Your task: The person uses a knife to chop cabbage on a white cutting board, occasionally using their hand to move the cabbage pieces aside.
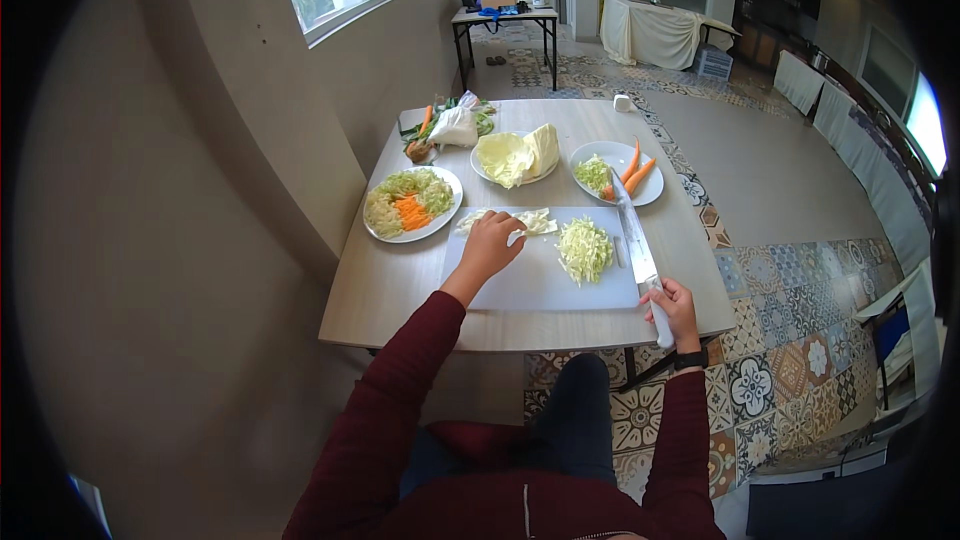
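Observation:
My right hand (677,312) is closed around the white handle of a large kitchen knife (632,232). Its broad blade points away from me, over the right edge of the white cutting board (545,285), with the tip near the plate of carrots. At the board's far left, the fingers of my left hand (490,246) curl down onto pale cabbage leaf pieces (540,221), which stick out on both sides of it; the fingertips are partly hidden. A heap of shredded cabbage (585,250) lies right of centre on the board.
Beyond the board stand a plate with shredded vegetables (412,212), a plate of cabbage leaves (507,158) and a plate with carrots (640,175) and shreds. A white bag (457,127) among vegetables sits at the far left, a small white object (622,103) far right. A wall (230,190) runs along the left.

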### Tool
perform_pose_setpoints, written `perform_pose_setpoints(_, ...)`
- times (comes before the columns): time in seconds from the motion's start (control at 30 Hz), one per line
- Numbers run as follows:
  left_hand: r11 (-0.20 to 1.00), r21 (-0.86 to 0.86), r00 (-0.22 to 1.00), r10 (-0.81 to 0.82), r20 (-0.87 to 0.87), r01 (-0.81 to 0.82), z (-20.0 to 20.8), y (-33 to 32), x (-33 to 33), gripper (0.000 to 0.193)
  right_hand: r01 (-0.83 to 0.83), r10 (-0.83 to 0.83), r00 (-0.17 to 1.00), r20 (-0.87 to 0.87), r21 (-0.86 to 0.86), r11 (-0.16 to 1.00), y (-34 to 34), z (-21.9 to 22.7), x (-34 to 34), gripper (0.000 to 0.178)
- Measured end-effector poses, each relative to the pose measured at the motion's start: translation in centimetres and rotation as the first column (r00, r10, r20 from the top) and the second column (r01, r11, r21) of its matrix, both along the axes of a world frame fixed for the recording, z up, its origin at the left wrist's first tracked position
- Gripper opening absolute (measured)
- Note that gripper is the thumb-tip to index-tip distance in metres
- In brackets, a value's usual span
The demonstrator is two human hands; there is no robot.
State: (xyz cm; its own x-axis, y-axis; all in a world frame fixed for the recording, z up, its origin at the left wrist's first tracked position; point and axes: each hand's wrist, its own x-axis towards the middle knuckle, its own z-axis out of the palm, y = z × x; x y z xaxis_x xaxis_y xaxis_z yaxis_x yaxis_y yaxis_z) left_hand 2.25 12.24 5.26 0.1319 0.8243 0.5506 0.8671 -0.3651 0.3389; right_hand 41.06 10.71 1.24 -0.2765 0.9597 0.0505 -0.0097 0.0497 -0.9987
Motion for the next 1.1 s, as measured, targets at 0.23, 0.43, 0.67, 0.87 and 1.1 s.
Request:
perform_pose_setpoints(0.23, 0.997, -0.027, 0.998, 0.066, -0.006, -0.067, -2.3, 4.6, -0.6, 0.023, -0.06, 0.044, 0.983, -0.18, -0.085, 0.995, 1.1, -0.6, 0.7, 0.021)
perform_pose_setpoints(0.43, 0.955, -0.104, 0.959, 0.272, -0.08, -0.279, -3.0, 6.5, 0.0, 0.026, 0.055, -0.054, 0.998, 0.044, -0.027, 0.998, 0.6, 0.9, 0.0, 0.014)
perform_pose_setpoints(0.67, 0.978, -0.036, 0.978, 0.205, 0.027, -0.204, -3.4, 6.4, -0.5, 0.02, 0.053, -0.051, 0.998, 0.041, -0.049, 0.997, 0.7, 0.6, -0.3, 0.015)
perform_pose_setpoints(0.87, 0.981, 0.048, 0.959, 0.173, 0.223, -0.188, -2.5, 6.6, -0.4, 0.017, 0.063, -0.061, 0.997, 0.047, -0.044, 0.997, 0.8, 0.6, -0.1, 0.016)
perform_pose_setpoints(1.1, 0.997, -0.056, 0.728, 0.07, 0.682, -0.043, -2.1, 5.9, 0.3, 0.013, 0.078, -0.074, 0.995, 0.07, -0.058, 0.995, 0.6, 0.9, -0.1, 0.017)
